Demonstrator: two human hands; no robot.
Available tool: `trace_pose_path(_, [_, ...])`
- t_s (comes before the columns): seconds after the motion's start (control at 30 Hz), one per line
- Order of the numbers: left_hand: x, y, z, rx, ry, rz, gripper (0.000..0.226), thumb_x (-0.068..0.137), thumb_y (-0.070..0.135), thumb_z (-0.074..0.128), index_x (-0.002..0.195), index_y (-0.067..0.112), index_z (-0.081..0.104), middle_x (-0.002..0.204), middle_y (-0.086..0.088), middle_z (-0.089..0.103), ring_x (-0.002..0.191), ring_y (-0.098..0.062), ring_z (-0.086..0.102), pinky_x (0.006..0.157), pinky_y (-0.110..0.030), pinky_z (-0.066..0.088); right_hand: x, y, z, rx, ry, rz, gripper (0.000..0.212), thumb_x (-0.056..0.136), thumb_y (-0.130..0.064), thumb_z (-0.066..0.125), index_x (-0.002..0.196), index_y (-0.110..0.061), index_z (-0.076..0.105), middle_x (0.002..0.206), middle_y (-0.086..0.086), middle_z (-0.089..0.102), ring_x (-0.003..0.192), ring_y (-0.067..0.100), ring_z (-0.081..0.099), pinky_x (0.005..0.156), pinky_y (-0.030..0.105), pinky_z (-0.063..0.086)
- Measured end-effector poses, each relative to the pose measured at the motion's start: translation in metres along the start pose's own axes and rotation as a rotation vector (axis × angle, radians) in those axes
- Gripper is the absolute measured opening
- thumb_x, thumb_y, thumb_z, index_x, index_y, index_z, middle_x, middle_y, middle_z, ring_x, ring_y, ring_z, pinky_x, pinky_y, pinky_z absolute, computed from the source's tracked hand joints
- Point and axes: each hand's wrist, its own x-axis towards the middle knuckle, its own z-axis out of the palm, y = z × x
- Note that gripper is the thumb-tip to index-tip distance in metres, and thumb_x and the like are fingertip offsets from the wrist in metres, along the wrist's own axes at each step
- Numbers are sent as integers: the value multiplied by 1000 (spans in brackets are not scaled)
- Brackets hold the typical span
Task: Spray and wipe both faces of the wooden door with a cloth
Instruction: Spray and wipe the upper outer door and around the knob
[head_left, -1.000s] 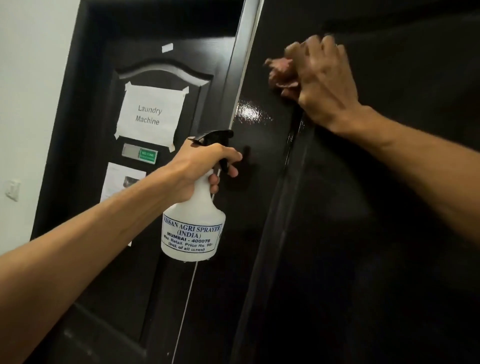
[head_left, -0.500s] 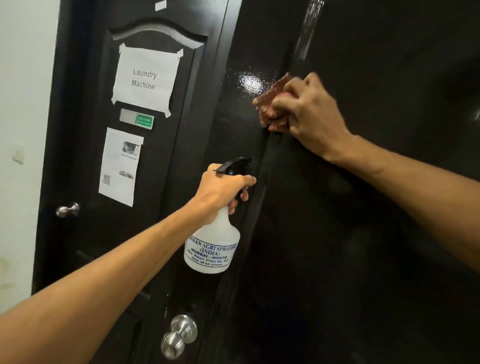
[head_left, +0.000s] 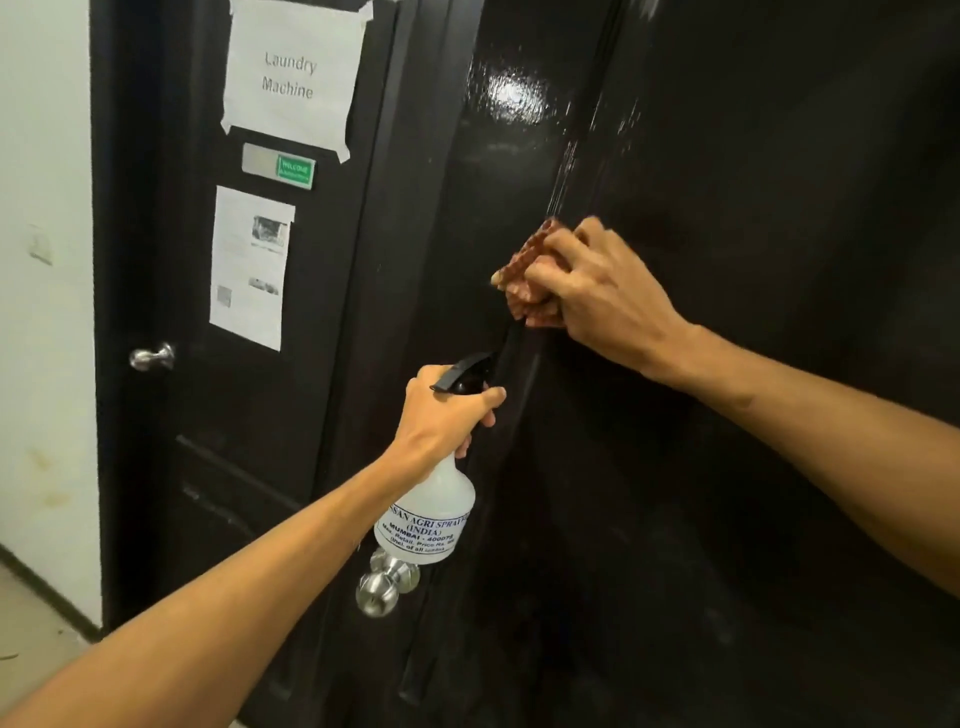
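Note:
A glossy dark wooden door (head_left: 753, 467) fills the right of the view, with wet streaks along its raised moulding above my right hand. My right hand (head_left: 597, 296) grips a bunched reddish checked cloth (head_left: 530, 280) and presses it against the door's moulding. My left hand (head_left: 447, 415) holds a white spray bottle (head_left: 428, 519) by its neck, a finger at the black trigger, nozzle pointing toward the door below the cloth. A steel door knob (head_left: 387, 584) sits just under the bottle.
A second dark door (head_left: 171, 441) stands behind on the left, with a "Laundry Machine" paper (head_left: 291, 78), a green sign, another sheet and a steel knob (head_left: 150, 357). A white wall (head_left: 44, 312) borders the far left.
My right hand has wiped the cloth downward along the door's moulding. My left hand with the bottle has lowered too, and my view has tilted down, bringing both knobs into view.

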Motion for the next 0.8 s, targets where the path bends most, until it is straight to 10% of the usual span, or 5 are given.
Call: trace_pose_path(0.8, [-63, -146, 14, 25, 34, -77, 18, 87, 33, 82, 74, 27, 72, 67, -3, 72, 57, -13, 61, 55, -34, 48, -60, -105, 45, 82, -131, 77, 31, 94, -17, 46, 123, -15, 57, 129, 21, 54, 108, 44, 52, 79, 50, 43])
